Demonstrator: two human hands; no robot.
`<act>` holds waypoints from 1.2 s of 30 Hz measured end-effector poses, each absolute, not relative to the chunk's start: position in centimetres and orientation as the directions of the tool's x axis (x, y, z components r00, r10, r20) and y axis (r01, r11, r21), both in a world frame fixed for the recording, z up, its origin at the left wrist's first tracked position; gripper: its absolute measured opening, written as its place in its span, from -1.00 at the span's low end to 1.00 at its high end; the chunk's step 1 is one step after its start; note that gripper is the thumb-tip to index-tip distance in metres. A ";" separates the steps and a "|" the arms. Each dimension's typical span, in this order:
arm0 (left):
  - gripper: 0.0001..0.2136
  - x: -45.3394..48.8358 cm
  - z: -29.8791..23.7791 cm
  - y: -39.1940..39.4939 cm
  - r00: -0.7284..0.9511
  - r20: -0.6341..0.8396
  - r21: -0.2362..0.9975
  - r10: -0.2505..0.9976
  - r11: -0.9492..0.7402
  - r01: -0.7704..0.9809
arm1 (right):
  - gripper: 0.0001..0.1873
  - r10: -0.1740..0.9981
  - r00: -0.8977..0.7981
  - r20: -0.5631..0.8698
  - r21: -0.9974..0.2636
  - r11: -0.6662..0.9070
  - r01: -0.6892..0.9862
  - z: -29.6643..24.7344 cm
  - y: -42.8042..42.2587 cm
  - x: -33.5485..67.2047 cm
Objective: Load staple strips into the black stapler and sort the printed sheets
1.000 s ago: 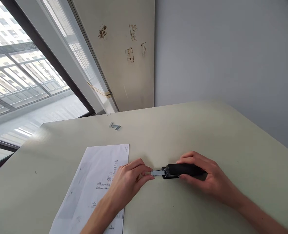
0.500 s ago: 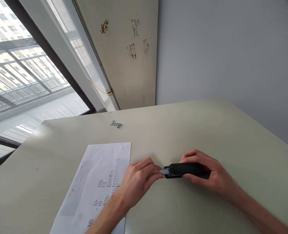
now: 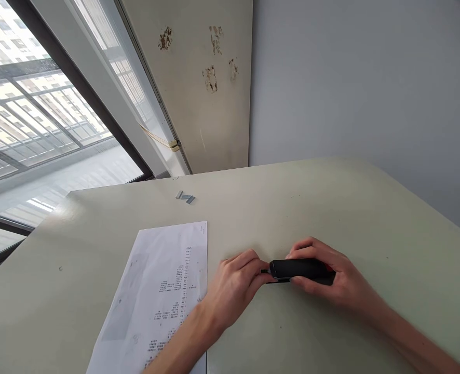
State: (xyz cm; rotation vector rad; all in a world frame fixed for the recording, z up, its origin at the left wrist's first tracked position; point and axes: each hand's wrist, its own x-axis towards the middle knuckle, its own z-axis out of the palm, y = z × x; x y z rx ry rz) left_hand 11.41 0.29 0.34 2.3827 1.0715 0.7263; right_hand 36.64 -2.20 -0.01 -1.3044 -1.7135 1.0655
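A black stapler (image 3: pixel 302 269) lies on the table with a bit of red showing near its back end. My right hand (image 3: pixel 331 270) is wrapped round the back half of it, thumb on the near side and fingers on the far side. At its front end my left hand (image 3: pixel 240 278) is closed, thumb and fingertips pinching the staple tray, which is mostly hidden by the fingers. My left forearm passes over the edge of a printed sheet of paper (image 3: pixel 163 259).
Several short strips of staples (image 3: pixel 185 197) lie toward the table's far edge. The pale green table (image 3: pixel 331 202) meets a grey wall (image 3: pixel 350 78) and a worn cream panel (image 3: pixel 199 119). A window (image 3: pixel 31 104) is at the left.
My left hand has moved right, pushing the metal staple tray into the stapler, so less of the tray shows. The paper has shifted slightly. My right hand has stayed in place.
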 end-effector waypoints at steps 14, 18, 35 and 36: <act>-0.70 11.3 0.3 3.3 0.685 0.213 0.689 0.696 -0.604 0.400 | -0.86 0.974 -0.216 0.068 -0.915 0.147 0.375 0.4 -2.5 36.8; -0.63 11.3 0.3 3.9 0.710 0.211 0.664 0.672 -0.631 0.401 | -0.86 0.976 -0.201 0.086 -0.915 0.157 0.371 0.3 -2.7 36.9; -0.64 10.9 0.1 3.3 0.734 0.246 0.472 0.633 -0.740 0.480 | -0.80 0.976 -0.205 0.072 -0.912 0.148 0.382 -0.3 -1.9 37.2; -0.63 10.5 0.3 3.3 0.737 0.256 0.441 0.626 -0.754 0.487 | -0.80 0.976 -0.203 0.076 -0.911 0.151 0.385 -0.3 -1.9 37.3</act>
